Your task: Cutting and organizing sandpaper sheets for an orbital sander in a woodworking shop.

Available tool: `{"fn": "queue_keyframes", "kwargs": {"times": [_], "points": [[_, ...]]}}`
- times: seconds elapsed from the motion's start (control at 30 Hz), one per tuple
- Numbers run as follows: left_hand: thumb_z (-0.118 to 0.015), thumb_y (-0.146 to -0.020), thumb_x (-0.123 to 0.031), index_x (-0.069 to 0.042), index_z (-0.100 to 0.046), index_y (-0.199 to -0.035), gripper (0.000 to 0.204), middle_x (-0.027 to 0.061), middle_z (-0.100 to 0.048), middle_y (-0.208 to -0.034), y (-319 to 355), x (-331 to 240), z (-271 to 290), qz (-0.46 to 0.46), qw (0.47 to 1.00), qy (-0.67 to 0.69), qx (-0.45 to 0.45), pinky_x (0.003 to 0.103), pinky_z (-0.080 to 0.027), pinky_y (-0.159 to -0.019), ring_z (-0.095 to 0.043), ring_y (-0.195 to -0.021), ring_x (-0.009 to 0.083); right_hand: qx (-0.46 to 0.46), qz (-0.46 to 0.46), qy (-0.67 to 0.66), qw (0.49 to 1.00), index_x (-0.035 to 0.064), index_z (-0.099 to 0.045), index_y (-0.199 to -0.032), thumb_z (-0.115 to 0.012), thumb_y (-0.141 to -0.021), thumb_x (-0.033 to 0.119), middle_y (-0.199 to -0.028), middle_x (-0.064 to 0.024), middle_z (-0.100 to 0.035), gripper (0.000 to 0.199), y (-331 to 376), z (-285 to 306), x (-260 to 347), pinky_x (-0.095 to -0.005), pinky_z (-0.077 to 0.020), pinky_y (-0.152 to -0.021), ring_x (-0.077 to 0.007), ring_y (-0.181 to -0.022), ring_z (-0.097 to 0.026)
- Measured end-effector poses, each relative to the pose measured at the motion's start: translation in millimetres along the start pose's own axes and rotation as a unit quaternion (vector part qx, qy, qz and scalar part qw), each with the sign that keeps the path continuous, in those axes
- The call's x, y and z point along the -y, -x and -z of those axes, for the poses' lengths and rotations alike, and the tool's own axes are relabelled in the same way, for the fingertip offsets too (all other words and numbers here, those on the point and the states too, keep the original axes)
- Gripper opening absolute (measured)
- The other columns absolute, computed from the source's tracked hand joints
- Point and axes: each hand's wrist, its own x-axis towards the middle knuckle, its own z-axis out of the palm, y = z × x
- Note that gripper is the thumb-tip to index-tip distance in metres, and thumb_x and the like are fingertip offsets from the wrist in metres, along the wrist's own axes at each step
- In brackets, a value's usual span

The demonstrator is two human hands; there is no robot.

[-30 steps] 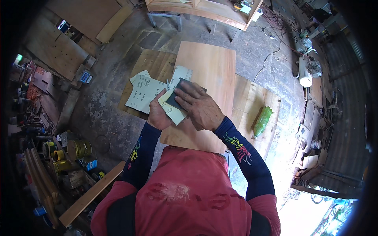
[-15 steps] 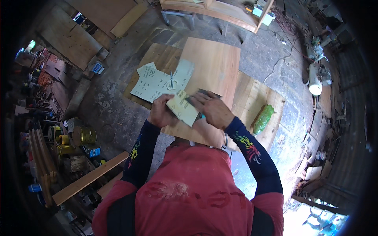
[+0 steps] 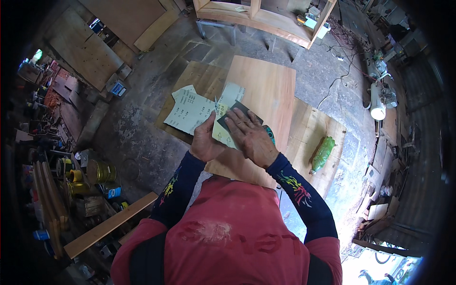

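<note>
Cluttered workshop, grey concrete floor [image 3: 142,142]

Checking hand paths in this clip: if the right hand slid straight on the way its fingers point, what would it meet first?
The right hand points up-left across the folded sandpaper sheet held by the left hand. Going on, it would probably first reach the pale sheets lying on the wooden board; depth is uncertain.
</note>
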Motion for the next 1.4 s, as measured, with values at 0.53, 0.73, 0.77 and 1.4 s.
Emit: {"fn": "queue_keyframes", "kwargs": {"times": [0.53, 0.73, 0.77, 1.4], "points": [[-0.039, -0.106, -0.032, 0.001, -0.049, -0.136, 0.046, 0.0152, -0.062, -0.126, 8.5, -48.7, 7.3, 0.009, 0.985, -0.167, -0.045, 0.033, -0.053, -0.097, -0.063, -0.114, 0.0233, 0.142, -0.013, 0.101, 0.985, 0.0057, -0.043, -0.146, -0.054, -0.085, 0.009, -0.153, -0.0144, -0.042, 0.062, 10.2, 5.7, -45.5, -0.0521, -0.0201, -0.121, -0.0294, -0.145, -0.034], [-0.036, -0.105, -0.029, -0.003, -0.051, -0.137, 0.044, 0.0123, -0.061, -0.130, 6.3, -44.9, -9.0, -0.100, 0.989, -0.084, -0.063, 0.044, -0.044, -0.106, -0.061, -0.117, 0.0249, -0.072, -0.010, -0.018, 0.997, 0.0060, -0.042, -0.147, -0.063, -0.078, 0.009, -0.154, -0.0140, -0.040, 0.073, -20.6, 27.7, 3.7, -0.0527, -0.0213, -0.121, -0.0287, -0.146, -0.033], [-0.038, -0.104, -0.029, -0.004, -0.051, -0.136, 0.043, 0.0112, -0.060, -0.131, 2.9, -41.8, -12.5, -0.105, 0.993, -0.053, -0.031, 0.044, -0.042, -0.108, -0.059, -0.120, 0.0253, -0.040, 0.021, 0.004, 0.999, 0.0059, -0.042, -0.147, -0.064, -0.077, 0.008, -0.154, -0.0140, -0.040, 0.074, -25.8, 17.1, 20.3, -0.0528, -0.0211, -0.121, -0.0287, -0.146, -0.032], [-0.049, -0.088, -0.006, -0.012, -0.026, -0.155, 0.071, 0.0108, -0.044, -0.148, 17.2, -41.7, -28.8, -0.290, 0.941, -0.175, 0.001, 0.042, -0.032, -0.117, -0.041, -0.139, 0.0272, -0.126, 0.038, -0.283, 0.950, 0.0045, -0.054, -0.137, -0.065, -0.069, -0.004, -0.136, -0.0178, -0.058, 0.070, 13.1, -17.9, 43.0, -0.0488, -0.0437, -0.103, -0.0390, -0.125, -0.054]]}}
